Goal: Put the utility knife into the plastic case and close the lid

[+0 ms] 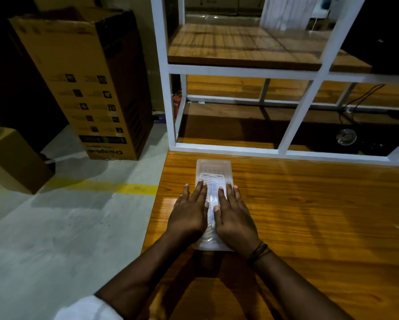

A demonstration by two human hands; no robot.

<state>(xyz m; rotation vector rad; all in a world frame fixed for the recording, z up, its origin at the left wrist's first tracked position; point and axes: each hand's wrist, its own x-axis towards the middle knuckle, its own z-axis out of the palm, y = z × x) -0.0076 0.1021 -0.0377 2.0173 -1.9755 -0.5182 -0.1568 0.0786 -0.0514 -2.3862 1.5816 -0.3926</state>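
1. Clear plastic case [213, 172] lies flat on the wooden table [309, 215], near the table's left edge, long axis running away from the person. Lid is down over the base.
2. Left hand [189, 211] rests palm-down on the left half of the lid, fingers extended and spread flat; not gripping anything.
3. Right hand [234, 215] rests palm-down on the right half of the lid, fingers likewise flat and open. A dark cord bracelet [259, 250] sits on that wrist.
4. Thumbs of both hands nearly meet over the case's centre line; a strip of the lid shows between the hands.
5. Utility knife: cannot be made out. Ribbed lid, glare and the hands hide the contents, so cannot tell whether it is inside.
6. Far end of the case lies just short of the white shelf frame [217, 147] standing on the table.
7. Cardboard box [83, 84] stands on the grey floor [55, 227], left of the table, well apart from the case.
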